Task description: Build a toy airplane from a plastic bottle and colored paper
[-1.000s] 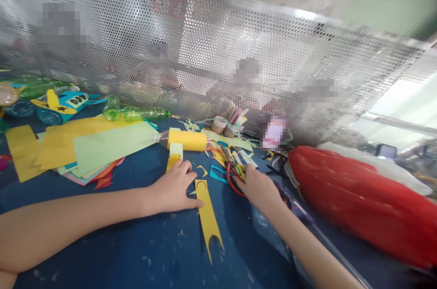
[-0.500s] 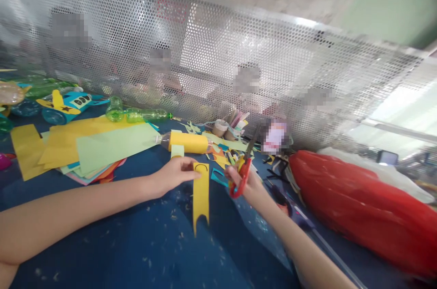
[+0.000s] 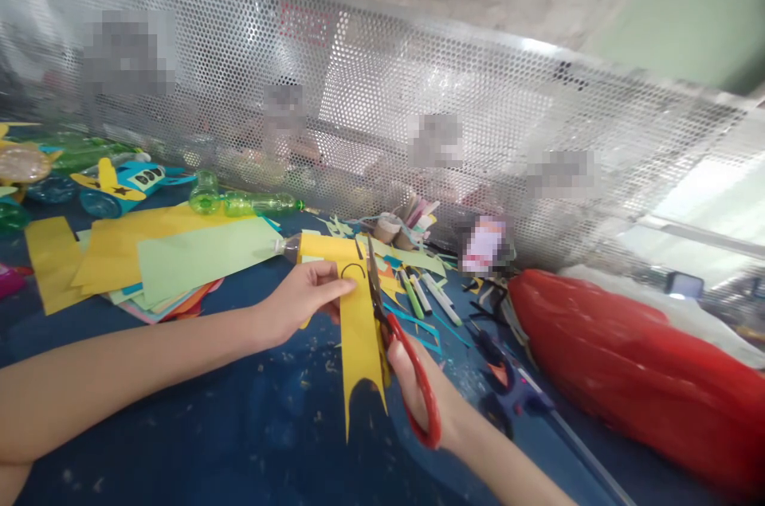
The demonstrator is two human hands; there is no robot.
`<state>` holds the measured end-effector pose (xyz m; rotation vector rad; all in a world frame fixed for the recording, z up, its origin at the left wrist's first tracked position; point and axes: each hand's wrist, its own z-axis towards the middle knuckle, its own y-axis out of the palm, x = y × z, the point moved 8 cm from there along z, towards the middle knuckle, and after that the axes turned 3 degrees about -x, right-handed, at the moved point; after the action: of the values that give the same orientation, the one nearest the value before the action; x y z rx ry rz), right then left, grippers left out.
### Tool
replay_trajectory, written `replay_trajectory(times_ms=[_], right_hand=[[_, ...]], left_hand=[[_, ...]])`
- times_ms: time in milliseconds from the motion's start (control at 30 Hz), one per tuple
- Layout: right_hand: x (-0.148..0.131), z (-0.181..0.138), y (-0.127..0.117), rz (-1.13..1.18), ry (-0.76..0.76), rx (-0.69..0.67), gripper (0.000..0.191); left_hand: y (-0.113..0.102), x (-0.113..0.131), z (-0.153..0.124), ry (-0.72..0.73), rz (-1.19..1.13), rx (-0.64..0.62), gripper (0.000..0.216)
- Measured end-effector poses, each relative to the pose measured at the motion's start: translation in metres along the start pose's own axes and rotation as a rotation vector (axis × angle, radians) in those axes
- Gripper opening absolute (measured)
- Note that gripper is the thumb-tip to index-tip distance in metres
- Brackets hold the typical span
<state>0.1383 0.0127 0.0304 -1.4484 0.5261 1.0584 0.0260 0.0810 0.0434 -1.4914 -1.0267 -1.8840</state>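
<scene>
My left hand (image 3: 311, 291) pinches a yellow paper strip (image 3: 362, 343) between thumb and fingers near its top. A black curved line is drawn at that top end, and the lower end has a rounded notch with two points. Red-handled scissors (image 3: 412, 378) are gripped in my right hand (image 3: 424, 382), their dark blades pointing up along the strip's right edge. Whether the blades touch the paper I cannot tell. Just behind lies a clear bottle wrapped in yellow paper (image 3: 323, 245), partly covered by the strip and my left hand.
Colored paper sheets (image 3: 203, 255) lie left, with a blue-and-yellow bottle plane (image 3: 131, 183) and green bottles (image 3: 263, 203) behind. Markers (image 3: 439, 299), a glue gun (image 3: 519, 390) and a red plastic bag (image 3: 633, 378) are at right. A perforated metal panel (image 3: 370, 76) stands across the back.
My right hand has brought the scissors left and lower, from beside the strip to its right edge. The strip has come closer to the camera, still in my left hand.
</scene>
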Motion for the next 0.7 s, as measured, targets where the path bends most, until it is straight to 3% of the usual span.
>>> replay_trajectory(times_ms=[300,700], right_hand=[[0.0008,-0.001,0.0033,-0.132,-0.033,-0.053,0.044],[-0.0013,-0.0012,-0.0008,-0.219,-0.058,-0.014,0.044]], left_hand=[[-0.0062,-0.0022,0.0007,-0.012,0.031,0.049,0.018],[-0.0086,-0.0001,0.0003,-0.016,0.079,0.067,0.019]])
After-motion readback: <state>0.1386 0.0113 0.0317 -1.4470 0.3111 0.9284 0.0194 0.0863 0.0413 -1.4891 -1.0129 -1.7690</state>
